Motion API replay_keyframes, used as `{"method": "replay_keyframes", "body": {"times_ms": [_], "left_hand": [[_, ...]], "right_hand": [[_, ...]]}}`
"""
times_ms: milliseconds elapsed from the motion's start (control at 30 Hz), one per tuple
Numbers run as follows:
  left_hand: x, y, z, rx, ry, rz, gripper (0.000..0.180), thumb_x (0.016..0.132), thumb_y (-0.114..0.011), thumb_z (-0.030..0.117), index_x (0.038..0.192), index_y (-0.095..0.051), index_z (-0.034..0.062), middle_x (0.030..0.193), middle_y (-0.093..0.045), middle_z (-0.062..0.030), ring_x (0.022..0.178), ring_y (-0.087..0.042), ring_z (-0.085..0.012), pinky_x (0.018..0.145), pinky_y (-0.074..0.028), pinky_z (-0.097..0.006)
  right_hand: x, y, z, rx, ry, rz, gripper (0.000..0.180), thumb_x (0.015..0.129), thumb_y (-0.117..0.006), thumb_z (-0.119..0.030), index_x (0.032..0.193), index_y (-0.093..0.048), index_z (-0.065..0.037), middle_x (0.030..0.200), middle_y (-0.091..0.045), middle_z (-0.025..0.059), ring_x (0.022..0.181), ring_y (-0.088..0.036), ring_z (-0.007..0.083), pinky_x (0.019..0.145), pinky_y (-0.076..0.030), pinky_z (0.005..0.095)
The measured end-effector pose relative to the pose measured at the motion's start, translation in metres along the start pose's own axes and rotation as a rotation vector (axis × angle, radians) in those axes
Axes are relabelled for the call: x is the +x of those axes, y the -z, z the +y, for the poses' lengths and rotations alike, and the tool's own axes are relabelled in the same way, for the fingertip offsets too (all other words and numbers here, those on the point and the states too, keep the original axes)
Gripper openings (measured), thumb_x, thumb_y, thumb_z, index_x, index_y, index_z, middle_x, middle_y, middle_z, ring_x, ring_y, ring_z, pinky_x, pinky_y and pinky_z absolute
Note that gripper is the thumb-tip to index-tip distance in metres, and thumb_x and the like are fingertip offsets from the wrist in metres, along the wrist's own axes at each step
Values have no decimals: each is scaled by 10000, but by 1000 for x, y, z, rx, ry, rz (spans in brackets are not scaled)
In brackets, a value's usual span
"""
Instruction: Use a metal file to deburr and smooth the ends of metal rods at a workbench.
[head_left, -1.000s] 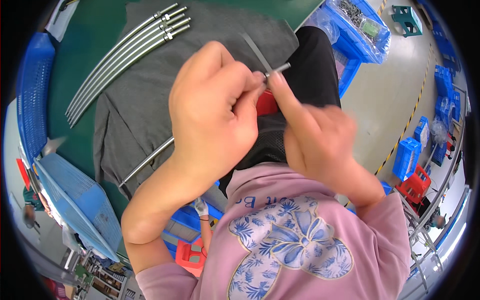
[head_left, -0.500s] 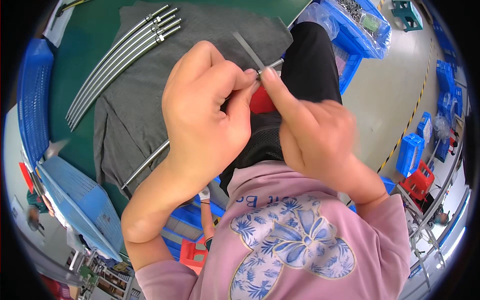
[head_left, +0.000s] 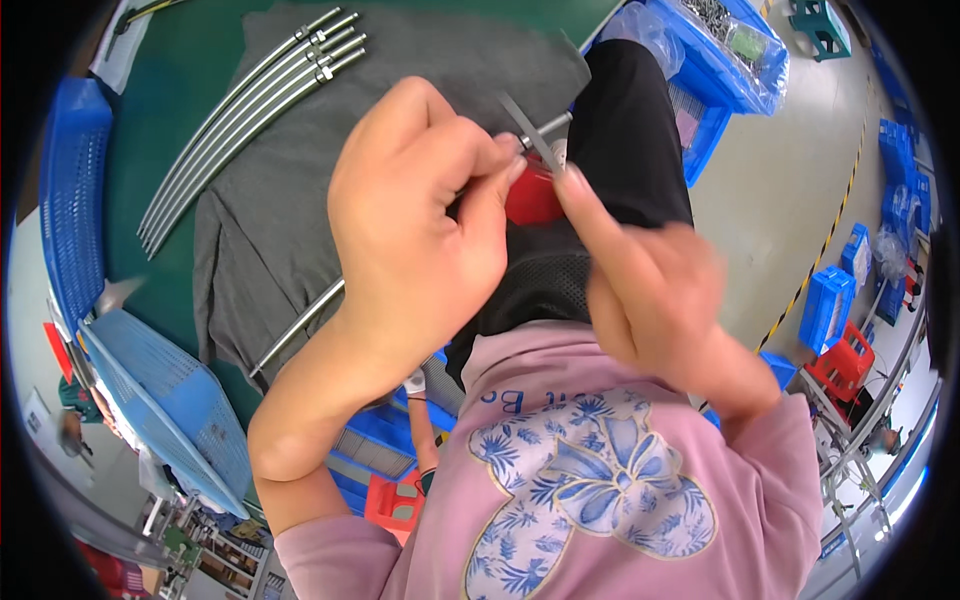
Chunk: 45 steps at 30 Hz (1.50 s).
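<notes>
The left hand (head_left: 420, 220) is curled tight, and its thumb and finger pinch the end of a thin metal rod (head_left: 300, 325) that runs under the hand and sticks out over the grey cloth (head_left: 260, 220) on the green table (head_left: 150, 130). The right hand (head_left: 650, 290) has one finger stretched up to the rod's tip, where a small flat grey strip (head_left: 528, 125) stands just above a red part (head_left: 533, 197); its other fingers are blurry, so their hold cannot be told. More long metal rods (head_left: 250, 100) lie side by side on the cloth, well apart from the hands.
</notes>
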<state>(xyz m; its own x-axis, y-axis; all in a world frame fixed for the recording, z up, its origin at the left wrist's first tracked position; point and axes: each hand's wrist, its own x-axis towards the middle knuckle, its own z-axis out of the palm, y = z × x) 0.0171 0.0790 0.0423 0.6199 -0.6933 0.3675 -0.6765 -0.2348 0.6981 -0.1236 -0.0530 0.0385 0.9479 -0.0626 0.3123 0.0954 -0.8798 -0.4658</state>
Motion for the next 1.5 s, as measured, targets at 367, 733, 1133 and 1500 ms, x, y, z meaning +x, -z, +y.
{"method": "replay_keyframes", "body": {"times_ms": [367,733,1133,1500], "left_hand": [[0,-5,2,-88,96,59,159,632,-698,-83,668,-570,5,629,-452,-71,540,-466,-216,485,-355,-321],[-2,-5,0,-61,46,47,164,634,-708,-76,665,-568,3,630,-452,-75,524,-465,-212,469,-352,-309],[-2,-2,3,-29,49,42,167,636,-714,-81,662,-573,5,625,-446,-65,523,-447,-198,469,-332,-309],[0,-2,2,-36,32,37,166,631,-720,-82,678,-586,5,632,-463,-64,527,-461,-187,463,-343,-295]], "right_hand": [[18,-25,0,-54,6,173,575,582,-553,45,1153,-622,40,489,-424,24,376,-389,168,398,-308,294],[-11,-4,-12,-83,-107,-1,602,564,-571,9,1162,-634,-10,499,-406,2,397,-410,149,411,-311,287],[-50,9,5,81,-26,22,631,513,-560,-6,1138,-646,16,471,-300,-25,350,-298,115,381,-249,274],[-29,-1,11,149,-39,94,633,549,-542,32,1176,-624,19,467,-316,-4,354,-301,129,379,-243,285]]}}
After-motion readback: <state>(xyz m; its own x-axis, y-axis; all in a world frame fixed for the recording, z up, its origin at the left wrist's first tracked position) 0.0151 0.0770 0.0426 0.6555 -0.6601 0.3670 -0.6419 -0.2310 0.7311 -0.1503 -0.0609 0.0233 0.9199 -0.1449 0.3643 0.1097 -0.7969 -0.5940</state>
